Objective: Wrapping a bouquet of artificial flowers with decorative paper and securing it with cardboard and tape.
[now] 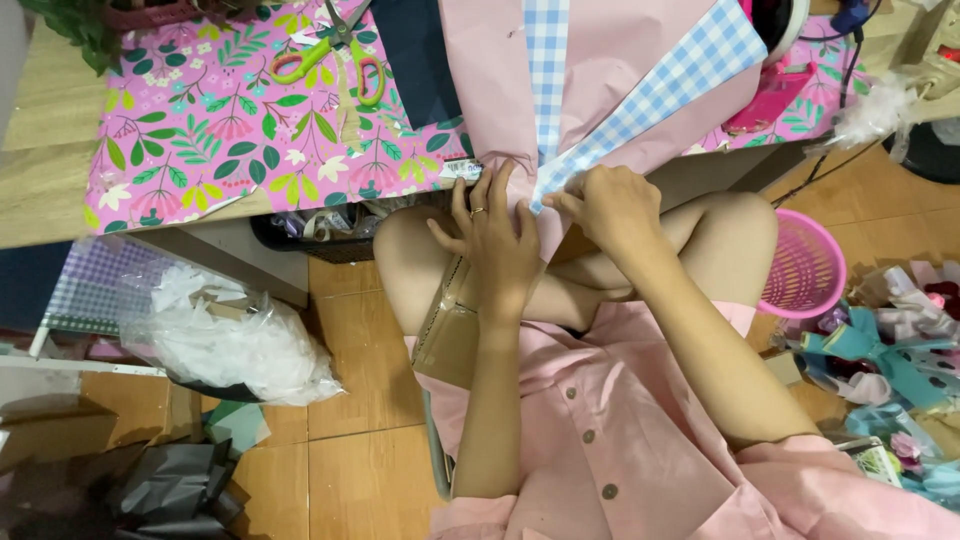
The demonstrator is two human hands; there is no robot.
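My left hand (495, 235) presses flat on the gathered lower end of a pink wrapping paper (490, 90) that fans out over the table edge. My right hand (610, 205) pinches the narrow end of a blue-and-white checked paper strip (690, 65) where it meets the pink sheets. A second checked strip (546, 60) runs up between the pink layers. A roll of brown tape (450, 320) rests on my lap under the left wrist. I wear a ring on the left hand.
Green-handled scissors (330, 55) lie on floral pink paper (220, 130) covering the table. A dark blue sheet (415, 55) lies beside them. A pink basket (805, 265) stands on the floor at right, ribbons (890, 340) beyond it, a plastic bag of white paper (225, 335) at left.
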